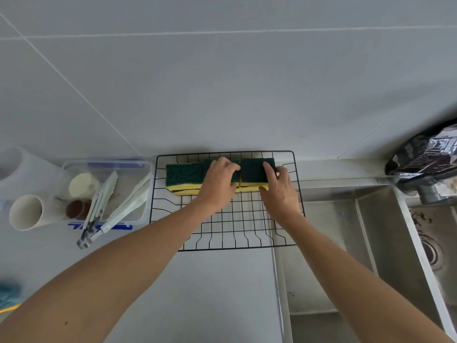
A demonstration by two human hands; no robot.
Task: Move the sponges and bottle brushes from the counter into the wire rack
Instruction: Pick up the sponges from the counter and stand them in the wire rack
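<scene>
A black wire rack (247,233) stands on the counter against the wall. Along its far side lie green-topped yellow sponges in a row: a left sponge (184,178), a middle sponge (209,167) mostly under my hand, and a right sponge (253,172). My left hand (218,184) rests on the middle sponge with fingers curled over its right end. My right hand (279,191) grips the right sponge, fingers on its green top and thumb at its yellow front edge. No bottle brush is in view.
Left of the rack, a clear plastic tub (106,191) holds white tongs (118,206) and small cups. A white cup (26,211) lies beside it. A steel sink (371,243) and a faucet (425,191) are on the right. A blue cloth (8,294) shows at the left edge.
</scene>
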